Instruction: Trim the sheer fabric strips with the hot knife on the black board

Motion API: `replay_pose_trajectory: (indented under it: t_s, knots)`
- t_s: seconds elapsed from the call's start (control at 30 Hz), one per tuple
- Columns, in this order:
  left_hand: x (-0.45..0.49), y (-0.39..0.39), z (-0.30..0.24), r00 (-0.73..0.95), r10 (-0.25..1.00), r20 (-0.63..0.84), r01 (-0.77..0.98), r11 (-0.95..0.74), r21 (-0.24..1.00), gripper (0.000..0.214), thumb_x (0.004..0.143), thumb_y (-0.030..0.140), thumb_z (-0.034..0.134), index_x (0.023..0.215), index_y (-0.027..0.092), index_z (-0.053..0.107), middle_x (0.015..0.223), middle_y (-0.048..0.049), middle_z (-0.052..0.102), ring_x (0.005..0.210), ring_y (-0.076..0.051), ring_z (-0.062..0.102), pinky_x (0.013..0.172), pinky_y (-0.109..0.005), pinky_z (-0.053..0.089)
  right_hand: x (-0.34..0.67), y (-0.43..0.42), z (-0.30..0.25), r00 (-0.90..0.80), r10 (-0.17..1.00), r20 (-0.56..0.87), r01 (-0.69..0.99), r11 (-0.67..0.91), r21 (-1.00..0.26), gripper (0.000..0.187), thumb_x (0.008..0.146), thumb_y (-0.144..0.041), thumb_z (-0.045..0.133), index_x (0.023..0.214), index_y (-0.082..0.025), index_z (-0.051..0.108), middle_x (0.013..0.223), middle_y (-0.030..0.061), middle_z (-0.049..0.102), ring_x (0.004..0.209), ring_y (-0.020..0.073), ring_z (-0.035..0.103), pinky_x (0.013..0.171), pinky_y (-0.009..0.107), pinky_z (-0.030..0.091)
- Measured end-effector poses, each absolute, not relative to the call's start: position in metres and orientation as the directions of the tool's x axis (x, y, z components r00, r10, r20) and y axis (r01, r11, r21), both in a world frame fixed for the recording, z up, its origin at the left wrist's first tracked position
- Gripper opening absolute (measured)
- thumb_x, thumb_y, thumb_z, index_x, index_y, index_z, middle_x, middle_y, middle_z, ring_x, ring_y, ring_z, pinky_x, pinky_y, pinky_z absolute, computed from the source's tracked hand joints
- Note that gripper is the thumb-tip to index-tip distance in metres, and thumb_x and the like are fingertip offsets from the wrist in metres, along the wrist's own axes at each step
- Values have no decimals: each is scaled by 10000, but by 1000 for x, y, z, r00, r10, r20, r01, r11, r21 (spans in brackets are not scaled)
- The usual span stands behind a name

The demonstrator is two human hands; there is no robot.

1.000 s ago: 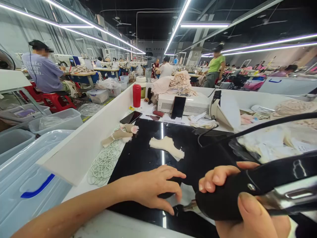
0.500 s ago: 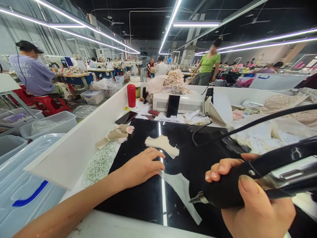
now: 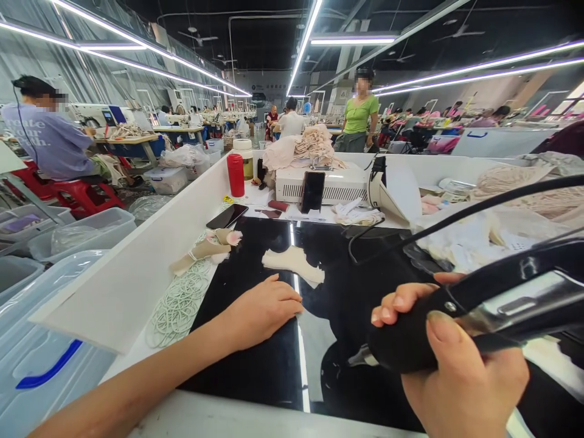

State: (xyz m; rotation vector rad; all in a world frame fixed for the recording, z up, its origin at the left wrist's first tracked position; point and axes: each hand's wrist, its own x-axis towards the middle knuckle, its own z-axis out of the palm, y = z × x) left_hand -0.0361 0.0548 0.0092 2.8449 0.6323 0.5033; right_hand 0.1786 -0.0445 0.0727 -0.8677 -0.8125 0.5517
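Swung clockwise, the cloth (image 3: 318, 336) is aligned twelve-to-six, at four o'clock from the nearer left hand (image 3: 269, 309) (grip hidden); tool (image 3: 404, 344) held in right hand (image 3: 465, 383).

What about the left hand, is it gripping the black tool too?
No, only the right hand grips the black tool, while the left hand is apart from it, over the dark board.

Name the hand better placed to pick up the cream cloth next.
Likely the left hand: it lies just on the near side of the cream cloth, though its fingertips are partly hidden. The right hand is farther off and grips the tool.
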Motion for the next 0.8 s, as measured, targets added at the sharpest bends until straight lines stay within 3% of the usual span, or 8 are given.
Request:
replay_pose_trajectory:
  t_s: [0.1,0.23,0.37,0.53,0.8]
  knots:
    - [-34,48,13,836,462,297,381,-877,292,229,1093,141,515,1191,177,719,1290,-91,729,1223,-220,678,1271,-515,373,179,-45,73,591,707,390,-103,545,-832,380,764,-319,895,1050,-260,653,711,-31,669,596,188,633,528,324,610]
    - [-25,31,20,836,473,279,315,-830,461,215,1068,212,620,1259,166,707,1297,-99,722,1216,-237,667,1197,-440,467,179,-44,72,599,685,416,-69,561,-825,407,771,-346,895,1083,-257,650,733,-31,675,608,190,628,542,334,609]
    - [-20,20,22,864,458,210,262,-763,591,465,952,349,823,1359,176,681,1406,-124,675,1315,-281,615,1217,-440,444,175,-41,71,615,680,398,-86,560,-824,402,783,-336,892,1091,-262,645,739,-38,675,613,187,631,556,328,598]
    - [-19,19,16,890,433,144,260,-741,619,647,881,439,880,1431,183,655,1493,-149,614,1382,-338,547,1230,-512,417,169,-35,69,609,672,420,-85,583,-808,408,810,-338,893,1117,-258,637,770,-39,682,629,181,646,592,331,594]
    - [-20,20,13,895,431,110,276,-732,623,697,870,456,884,1468,197,638,1531,-144,587,1414,-349,520,1257,-538,385,167,-33,57,574,695,433,-82,575,-814,410,866,-354,884,1169,-273,620,820,-42,688,659,181,654,641,352,576]
